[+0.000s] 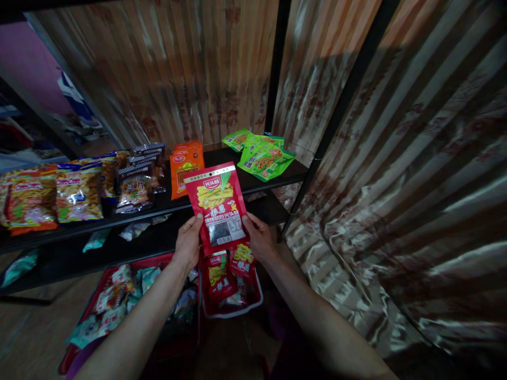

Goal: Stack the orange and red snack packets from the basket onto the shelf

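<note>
A red snack bag (218,208) is held upright between my two hands, its printed front facing me. My left hand (189,240) pinches its lower left edge, and my right hand (257,236) pinches the lower right edge. Just below the bag, a red basket with a white rim (233,315) holds more red snack bags (219,277). Behind the held bag, orange packets (187,166) stand on the black shelf (253,182), and green packets (265,158) lie towards its right end.
Left on the shelf stand noodle-like snack bags (34,198), blue-edged bags (79,192) and dark-topped bags (134,187). A larger red basket (65,361) with mixed packets sits below. Black posts (336,100) and a pleated curtain (396,184) border the right side.
</note>
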`<state>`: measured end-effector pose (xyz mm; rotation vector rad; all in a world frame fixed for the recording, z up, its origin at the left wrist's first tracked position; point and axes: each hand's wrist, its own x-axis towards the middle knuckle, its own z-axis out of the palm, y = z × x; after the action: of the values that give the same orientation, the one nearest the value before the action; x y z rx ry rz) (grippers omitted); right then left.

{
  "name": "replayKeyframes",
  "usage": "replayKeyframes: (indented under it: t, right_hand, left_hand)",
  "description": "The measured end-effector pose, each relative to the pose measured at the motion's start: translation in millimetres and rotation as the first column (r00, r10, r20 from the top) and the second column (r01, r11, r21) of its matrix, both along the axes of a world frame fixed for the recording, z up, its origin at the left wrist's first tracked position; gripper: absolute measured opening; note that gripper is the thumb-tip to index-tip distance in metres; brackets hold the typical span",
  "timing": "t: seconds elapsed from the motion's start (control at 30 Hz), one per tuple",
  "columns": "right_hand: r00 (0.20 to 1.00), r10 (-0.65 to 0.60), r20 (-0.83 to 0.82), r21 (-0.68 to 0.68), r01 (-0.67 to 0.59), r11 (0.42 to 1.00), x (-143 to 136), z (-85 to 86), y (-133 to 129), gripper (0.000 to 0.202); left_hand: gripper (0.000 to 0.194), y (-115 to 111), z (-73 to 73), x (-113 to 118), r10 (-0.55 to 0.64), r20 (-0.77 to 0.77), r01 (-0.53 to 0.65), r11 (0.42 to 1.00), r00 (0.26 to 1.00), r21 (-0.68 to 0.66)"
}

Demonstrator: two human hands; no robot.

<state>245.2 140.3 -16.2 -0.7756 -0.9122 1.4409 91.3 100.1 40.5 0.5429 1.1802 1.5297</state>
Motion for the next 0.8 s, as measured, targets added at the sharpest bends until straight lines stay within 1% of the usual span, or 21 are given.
replayKeyframes:
  t: [0.07,0.2,0.27,0.43,0.5,0.63,0.8]
  right_hand:
    - [1.000,0.000,0.013,0.021,-0.001,1.000,0.5,-0.1,0.4,0.033]
    - [0.996,-0.057,0.067,0.062,0.053,0.997,2.9,-0.9,2.2,0.032]
    - [0.993,-0.063,0.097,0.082,0.056,0.995,4.0,-0.3,2.0,0.033]
    - [0.986,0.025,0.163,0.115,-0.044,0.992,7.2,5.7,-2.9,0.033]
    - [0.981,0.033,0.189,0.134,-0.059,0.989,8.4,7.5,-4.5,0.034]
    - [0.979,0.006,0.202,0.141,-0.035,0.989,8.7,5.6,-4.0,0.031]
    - [0.987,-0.041,0.155,0.111,0.024,0.994,6.3,-1.9,-0.4,0.029]
  left_hand:
    - [0.039,0.9,0.0,1.1,0.021,0.007,-0.021,1.000,1.000,0.011]
    - [0.038,2.1,2.0,4.1,0.036,0.017,-0.036,0.999,0.999,0.027]
    - [0.036,3.0,2.8,5.1,0.059,0.028,-0.060,0.998,0.998,0.022]
    - [0.027,8.1,6.1,3.3,0.172,0.061,-0.173,0.985,0.983,0.016]
    - [0.024,10.1,8.6,1.4,0.200,0.057,-0.201,0.979,0.978,0.027]
    - [0.023,11.2,11.9,0.1,0.195,0.056,-0.198,0.979,0.979,0.044]
    - [0.024,10.8,10.0,3.4,0.194,0.060,-0.197,0.979,0.979,0.057]
